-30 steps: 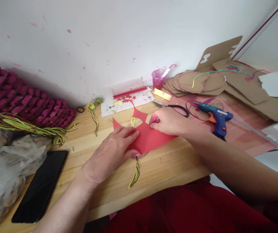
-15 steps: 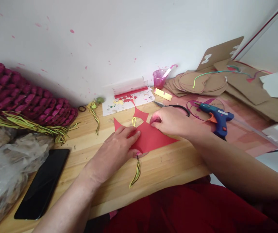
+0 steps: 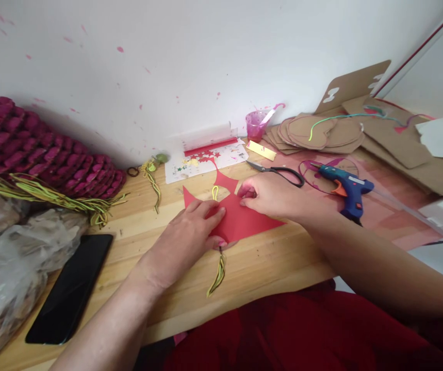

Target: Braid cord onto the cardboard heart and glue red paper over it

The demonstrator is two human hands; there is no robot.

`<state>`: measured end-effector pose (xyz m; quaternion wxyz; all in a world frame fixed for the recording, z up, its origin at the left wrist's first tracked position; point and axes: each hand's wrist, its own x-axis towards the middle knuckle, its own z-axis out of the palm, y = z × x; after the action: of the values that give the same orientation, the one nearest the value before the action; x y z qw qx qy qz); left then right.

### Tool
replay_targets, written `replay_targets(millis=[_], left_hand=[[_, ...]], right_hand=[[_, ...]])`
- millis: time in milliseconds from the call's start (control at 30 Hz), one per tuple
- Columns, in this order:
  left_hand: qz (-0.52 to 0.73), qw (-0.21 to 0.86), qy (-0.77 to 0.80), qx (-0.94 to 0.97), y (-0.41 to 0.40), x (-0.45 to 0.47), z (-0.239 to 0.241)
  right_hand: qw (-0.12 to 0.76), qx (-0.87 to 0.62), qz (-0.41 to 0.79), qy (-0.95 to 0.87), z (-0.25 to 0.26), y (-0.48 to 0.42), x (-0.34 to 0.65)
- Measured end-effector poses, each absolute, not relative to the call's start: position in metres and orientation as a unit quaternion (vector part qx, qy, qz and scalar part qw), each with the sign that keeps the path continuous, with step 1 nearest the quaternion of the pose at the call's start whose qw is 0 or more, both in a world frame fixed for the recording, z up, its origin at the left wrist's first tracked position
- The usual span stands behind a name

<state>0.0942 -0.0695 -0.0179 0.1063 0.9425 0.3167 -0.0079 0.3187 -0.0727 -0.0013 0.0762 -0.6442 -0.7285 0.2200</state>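
Observation:
A pointed piece of red paper [image 3: 240, 221] lies on the wooden table, with a narrow strip running from its top to the back. My left hand [image 3: 194, 226] rests on its left part, fingers apart and the thumb near the lower edge. At the paper's upper right edge, my right hand [image 3: 267, 195] has thumb and fingers pinched together; whatever is between them is hidden. A yellow cord loop [image 3: 215, 192] shows above the paper and a yellow-green tassel [image 3: 217, 275] below it. Part of a rounded edge peeks out under the paper near my left thumb.
Scissors [image 3: 279, 171] lie behind my right hand, with a blue glue gun [image 3: 347, 188] to the right. Cardboard pieces [image 3: 322, 131] and a pink-stained cup [image 3: 255, 126] stand at the back. At left are a phone [image 3: 70, 288], a plastic bag [image 3: 8, 288] and stacked magenta pieces [image 3: 43, 149].
The view has shifted very slightly. Both hands stay at nearly the same places on the red paper, with the right fingertips moved a little.

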Motion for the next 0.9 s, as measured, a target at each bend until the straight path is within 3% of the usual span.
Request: replay_targets(millis=[533,633,733,900], left_hand=[[-0.003,0.098,0.308,0.946,-0.069,0.094,-0.016],[0.000,0.101,0.307,0.946,-0.070,0.095,-0.017],[0.001,0.112,0.308,0.945,-0.070,0.094,-0.019],[0.026,0.195,0.276,0.941,-0.054,0.080,-0.017]], right_hand=[[0.081,-0.648,0.184,-0.734,-0.012,-0.068,0.327],[0.140,-0.645,0.172,-0.731,-0.010,-0.073,0.322],[0.181,-0.571,0.246,-0.762,-0.011,-0.078,0.313],[0.116,-0.523,0.278,-0.798,-0.022,-0.079,0.304]])
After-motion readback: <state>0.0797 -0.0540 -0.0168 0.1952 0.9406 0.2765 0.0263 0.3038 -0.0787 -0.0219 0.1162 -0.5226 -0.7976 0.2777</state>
